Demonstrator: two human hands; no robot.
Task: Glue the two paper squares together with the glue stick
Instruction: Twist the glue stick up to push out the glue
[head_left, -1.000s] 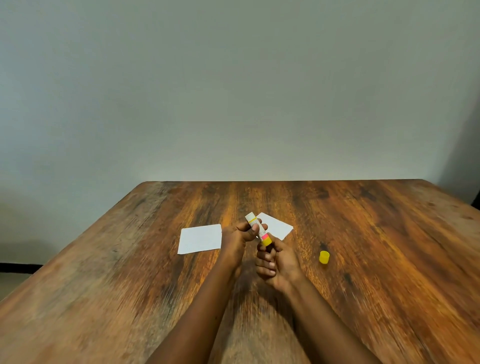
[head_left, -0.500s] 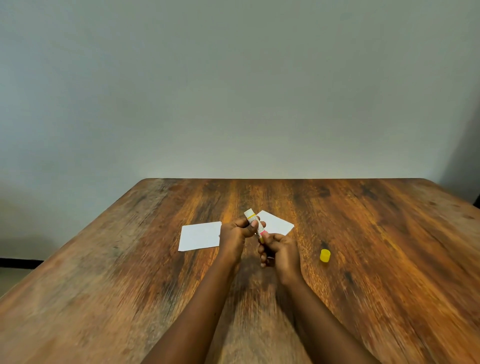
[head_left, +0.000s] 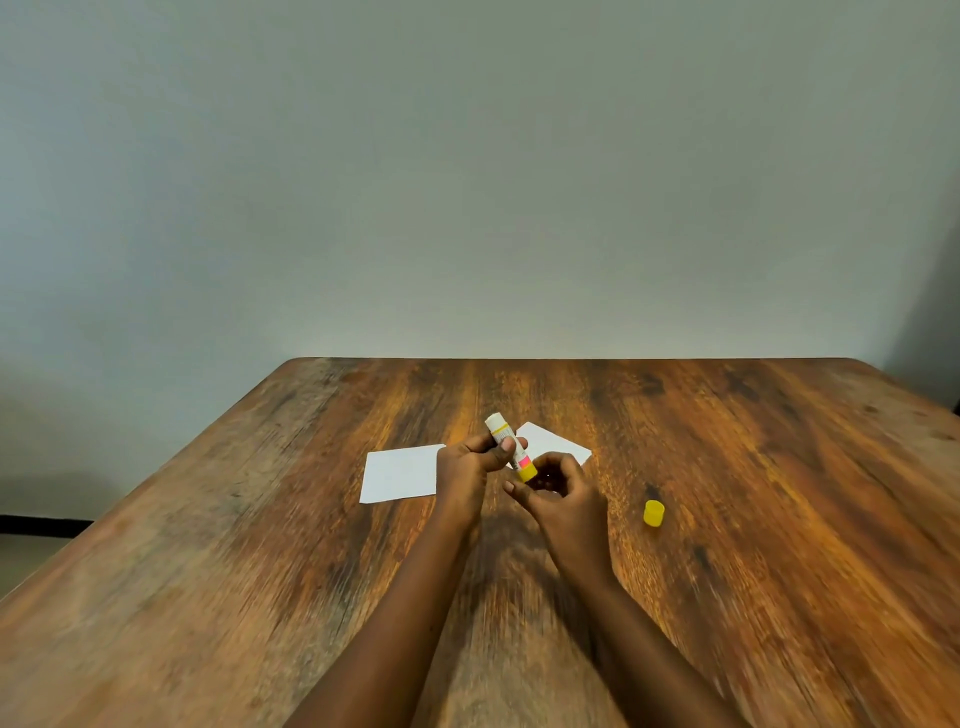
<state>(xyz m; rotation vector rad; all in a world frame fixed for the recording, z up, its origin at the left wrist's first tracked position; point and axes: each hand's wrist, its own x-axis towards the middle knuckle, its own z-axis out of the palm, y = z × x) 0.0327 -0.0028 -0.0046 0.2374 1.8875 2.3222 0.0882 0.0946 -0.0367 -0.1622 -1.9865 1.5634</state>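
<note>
Yellow base knob of glue stick (head_left: 510, 448) now exposed: right hand (head_left: 563, 498) has loosened, fingers curled, grasping nothing. Left hand (head_left: 467, 470) grips barrel. Cap (head_left: 653, 513) off, toward table's (head_left: 208, 571) right edge. Twisting seems done; spreading on paper squares (head_left: 400, 473) next.

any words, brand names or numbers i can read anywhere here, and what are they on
None can be read.
glue stick, held in the left hand: faint print on its white barrel and a pink patch, too small and blurred to read.
paper squares: blank.
yellow cap: no marking visible.
</note>
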